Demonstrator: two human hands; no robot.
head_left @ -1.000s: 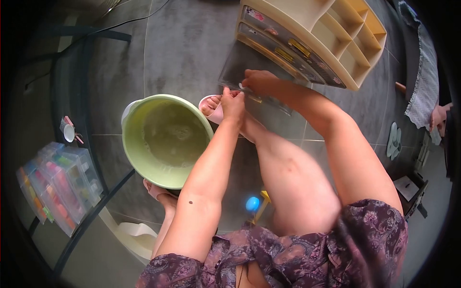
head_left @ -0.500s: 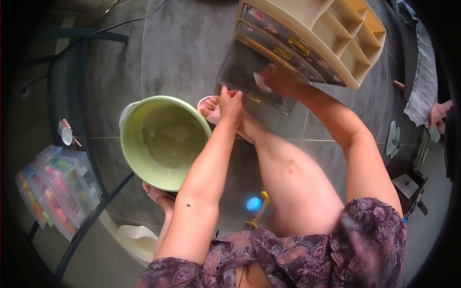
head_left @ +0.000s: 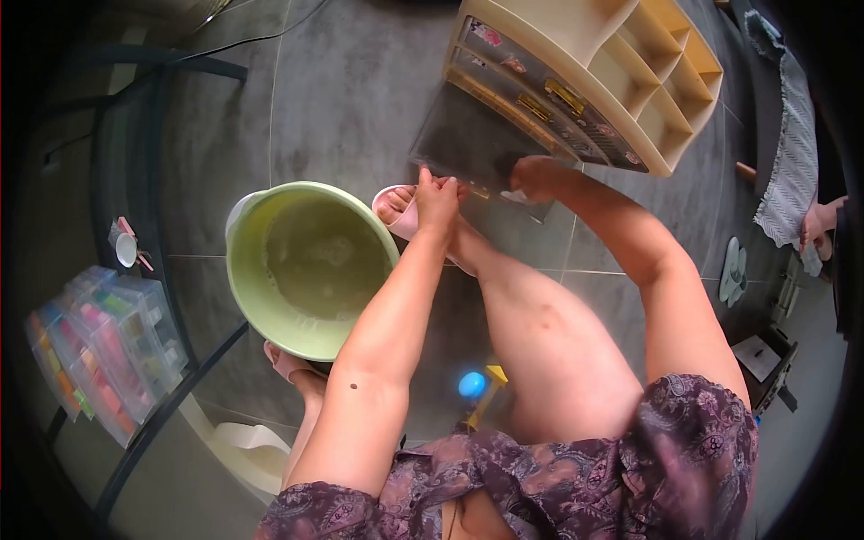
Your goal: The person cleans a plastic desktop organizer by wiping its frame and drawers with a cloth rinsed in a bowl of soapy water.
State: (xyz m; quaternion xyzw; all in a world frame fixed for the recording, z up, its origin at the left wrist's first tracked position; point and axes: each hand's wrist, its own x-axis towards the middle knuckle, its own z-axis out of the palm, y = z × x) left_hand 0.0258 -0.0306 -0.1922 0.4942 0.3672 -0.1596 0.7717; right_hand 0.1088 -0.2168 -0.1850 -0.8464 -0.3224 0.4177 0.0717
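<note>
On the floor (head_left: 333, 72) the drawer unit (head_left: 540, 40) stands ahead, its drawer (head_left: 463, 126) out toward the person, left hand (head_left: 438, 202) at the drawer's near left corner, right hand (head_left: 535, 178) near its right corner; the basin (head_left: 247, 279) stands left of the drawer, water (head_left: 324, 252) in it, boxes (head_left: 108, 346) farther left, slippers (head_left: 733, 270) far right

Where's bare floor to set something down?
Bare floor lies between the green basin, black cable and drawer unit. Crowded: the see-through drawer, with the left hand and right hand at it, and the slippered foot beside the basin.
</note>
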